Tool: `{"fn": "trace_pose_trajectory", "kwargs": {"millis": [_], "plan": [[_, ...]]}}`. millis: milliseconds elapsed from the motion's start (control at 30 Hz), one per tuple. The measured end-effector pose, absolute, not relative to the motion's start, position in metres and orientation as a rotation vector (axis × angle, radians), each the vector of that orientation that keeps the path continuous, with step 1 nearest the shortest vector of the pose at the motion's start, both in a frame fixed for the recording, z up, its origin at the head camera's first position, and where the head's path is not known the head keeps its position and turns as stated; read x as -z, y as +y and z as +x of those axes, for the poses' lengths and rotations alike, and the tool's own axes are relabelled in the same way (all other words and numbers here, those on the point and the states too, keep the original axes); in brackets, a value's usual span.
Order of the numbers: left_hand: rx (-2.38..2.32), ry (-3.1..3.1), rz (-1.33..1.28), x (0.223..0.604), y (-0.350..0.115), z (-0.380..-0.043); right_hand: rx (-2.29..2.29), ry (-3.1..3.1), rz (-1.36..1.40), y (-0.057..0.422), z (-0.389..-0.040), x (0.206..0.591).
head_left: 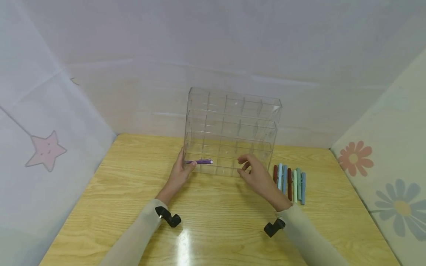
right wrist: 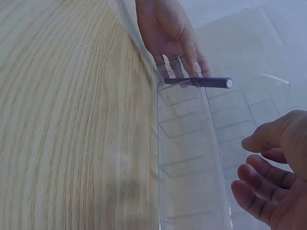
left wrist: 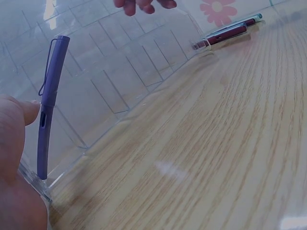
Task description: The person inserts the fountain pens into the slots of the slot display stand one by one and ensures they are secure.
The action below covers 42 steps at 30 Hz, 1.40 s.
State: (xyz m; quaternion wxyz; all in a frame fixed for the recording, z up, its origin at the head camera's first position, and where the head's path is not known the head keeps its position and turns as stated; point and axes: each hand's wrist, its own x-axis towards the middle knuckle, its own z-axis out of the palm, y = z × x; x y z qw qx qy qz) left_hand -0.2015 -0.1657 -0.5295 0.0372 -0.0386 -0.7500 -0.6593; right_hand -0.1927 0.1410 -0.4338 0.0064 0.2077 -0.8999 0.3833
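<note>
A: What's on your feeds, and what can't you make out?

B: From my end: purple pen point(head_left: 203, 161) at the leftmost bottom pocket of the clear rack point(head_left: 229, 118); can't tell how deep its low end sits, the transparent edges blur together

A: Left hand?

B: Left hand point(head_left: 179, 174) grips the rack's lower left side, thumb in front, fingers behind and seen only through plastic; thumb is on the pen or just beside it, I can't tell which

A: Right?

B: Right hand point(head_left: 259, 178) is released, fingers loosely curved, thumb apart from them, in front of the rack's lower right; the left wrist cam gives me only its fingertips, cut off by the top edge

A: Other pens?

B: Seven in a row of pens point(head_left: 294, 186) right of the rack, some partly hidden by the right hand and wrist; they overlap in the left wrist view, can't count there

A: Surface, room?

B: Wood-grain table point(head_left: 206, 207), glare patch toward the near side; creased pale backdrop point(head_left: 159, 55), pink star point(head_left: 46, 150) on the left panel, red flower point(head_left: 356, 159) and blue-grey flower point(head_left: 402, 208) on the right one; cream sleeves point(head_left: 136, 232) run out of frame at the bottom
</note>
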Motion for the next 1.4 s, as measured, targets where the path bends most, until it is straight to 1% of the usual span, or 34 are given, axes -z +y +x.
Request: {"fn": "trace_pose_trajectory", "kwargs": {"millis": [367, 633, 1100, 1400], "plan": [[2.002, -2.312, -0.117, 0.529, -0.168, -0.200, -1.174, -2.808, 0.562, 0.178, -0.190, 0.430], [2.003, -2.320, -0.116, 0.526, -0.168, -0.200, -1.153, -2.794, 0.541, 0.194, -0.187, 0.423], [1.980, -2.360, -0.111, 0.525, -0.168, -0.201, -1.105, -2.856, 0.369, 0.243, -0.185, 0.422], [1.980, -2.353, -0.096, 0.525, -0.169, -0.201, -1.059, -2.860, 0.252, 0.278, -0.185, 0.434]]}}
